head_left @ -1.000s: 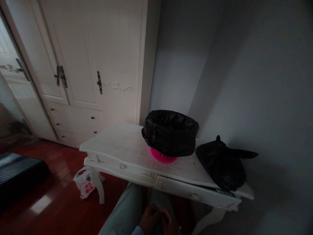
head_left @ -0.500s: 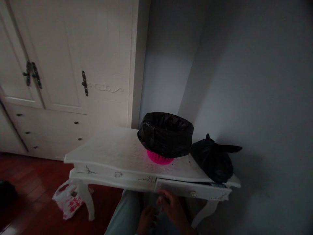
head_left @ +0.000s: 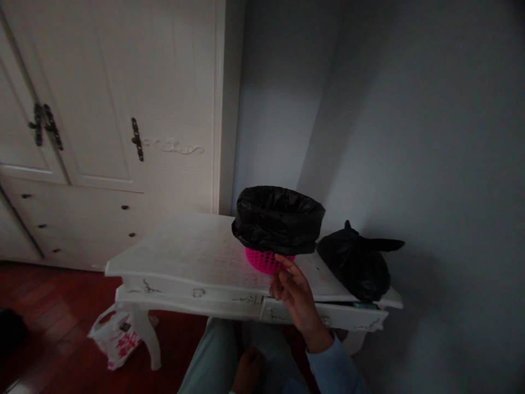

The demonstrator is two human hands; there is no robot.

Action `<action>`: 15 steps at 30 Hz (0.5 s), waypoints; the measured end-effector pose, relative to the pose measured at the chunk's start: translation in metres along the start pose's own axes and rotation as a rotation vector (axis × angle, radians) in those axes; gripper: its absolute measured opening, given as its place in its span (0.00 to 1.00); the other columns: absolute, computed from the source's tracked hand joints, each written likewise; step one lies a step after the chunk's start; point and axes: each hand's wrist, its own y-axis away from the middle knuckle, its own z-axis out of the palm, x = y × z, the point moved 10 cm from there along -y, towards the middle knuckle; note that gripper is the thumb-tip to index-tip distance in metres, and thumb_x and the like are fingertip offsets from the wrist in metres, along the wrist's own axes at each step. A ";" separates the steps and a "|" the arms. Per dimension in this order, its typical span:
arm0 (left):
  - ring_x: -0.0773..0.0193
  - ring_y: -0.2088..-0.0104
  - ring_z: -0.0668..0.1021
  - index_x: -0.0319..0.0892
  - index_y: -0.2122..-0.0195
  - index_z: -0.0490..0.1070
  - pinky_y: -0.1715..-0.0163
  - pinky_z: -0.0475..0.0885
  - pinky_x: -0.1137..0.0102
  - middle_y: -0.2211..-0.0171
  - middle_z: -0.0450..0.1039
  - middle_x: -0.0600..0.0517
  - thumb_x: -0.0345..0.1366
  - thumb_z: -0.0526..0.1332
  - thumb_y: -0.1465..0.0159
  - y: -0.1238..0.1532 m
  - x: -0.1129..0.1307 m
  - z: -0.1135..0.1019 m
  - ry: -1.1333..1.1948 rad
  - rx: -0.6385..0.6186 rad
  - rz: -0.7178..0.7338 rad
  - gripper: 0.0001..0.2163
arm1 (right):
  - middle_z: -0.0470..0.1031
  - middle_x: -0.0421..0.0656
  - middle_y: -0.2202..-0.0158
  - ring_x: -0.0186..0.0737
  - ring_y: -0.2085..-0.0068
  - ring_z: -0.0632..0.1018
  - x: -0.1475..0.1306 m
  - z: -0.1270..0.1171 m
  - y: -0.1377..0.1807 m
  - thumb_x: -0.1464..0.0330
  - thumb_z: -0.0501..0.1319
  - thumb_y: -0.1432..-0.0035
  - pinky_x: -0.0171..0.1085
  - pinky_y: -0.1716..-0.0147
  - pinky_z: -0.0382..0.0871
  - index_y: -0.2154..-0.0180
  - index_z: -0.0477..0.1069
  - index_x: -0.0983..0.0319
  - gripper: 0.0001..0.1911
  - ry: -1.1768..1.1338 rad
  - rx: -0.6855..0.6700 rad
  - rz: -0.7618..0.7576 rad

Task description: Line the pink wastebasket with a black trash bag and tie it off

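My right hand (head_left: pixel 293 290) is raised in front of the table's drawer edge, with the index finger stretched toward a pink basket (head_left: pixel 262 261) and the other fingers loosely curled. Nothing shows in it. I cannot tell whether the fingertip touches the basket. A black plastic bag (head_left: pixel 274 221) lines this basket, its edge folded down over the outside. Low in my lap, my left hand (head_left: pixel 248 369) rests with its fingers curled in, and I see nothing in it. To the right, a knotted black bag (head_left: pixel 356 265) sits on the white table (head_left: pixel 188 246).
The table's right drawer (head_left: pixel 348 318) is pulled out slightly. Under the table's left side, a white plastic bag with red print (head_left: pixel 118 339) stands on the reddish floor (head_left: pixel 61 306). A white wardrobe (head_left: pixel 176 87) rises at the back left, with a grey wall (head_left: pixel 430 137) to the right.
My right hand has risen from beside my left hand, below the drawer, up to the front of the pink basket. The left hand has stayed low and moved slightly down.
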 end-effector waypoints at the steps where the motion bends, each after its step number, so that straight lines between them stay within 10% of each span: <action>1: 0.67 0.76 0.64 0.45 0.83 0.61 0.72 0.61 0.67 0.82 0.60 0.57 0.57 0.68 0.60 0.000 -0.001 0.000 -0.001 -0.005 -0.003 0.23 | 0.77 0.38 0.73 0.29 0.78 0.71 0.002 0.000 0.000 0.57 0.74 0.48 0.33 0.74 0.67 0.49 0.73 0.60 0.27 0.005 0.003 0.006; 8: 0.66 0.75 0.65 0.44 0.82 0.64 0.71 0.62 0.67 0.81 0.62 0.56 0.58 0.69 0.59 0.000 -0.003 -0.002 -0.022 -0.008 -0.008 0.23 | 0.77 0.39 0.71 0.29 0.77 0.72 0.025 -0.029 -0.004 0.55 0.75 0.52 0.31 0.75 0.68 0.55 0.73 0.62 0.27 -0.007 0.128 0.134; 15: 0.65 0.74 0.67 0.43 0.83 0.65 0.70 0.64 0.67 0.80 0.63 0.55 0.55 0.72 0.59 -0.002 -0.006 -0.004 -0.033 0.010 -0.004 0.23 | 0.74 0.35 0.76 0.30 0.78 0.69 -0.012 -0.014 -0.004 0.58 0.76 0.52 0.34 0.74 0.69 0.59 0.74 0.58 0.22 -0.101 0.043 0.004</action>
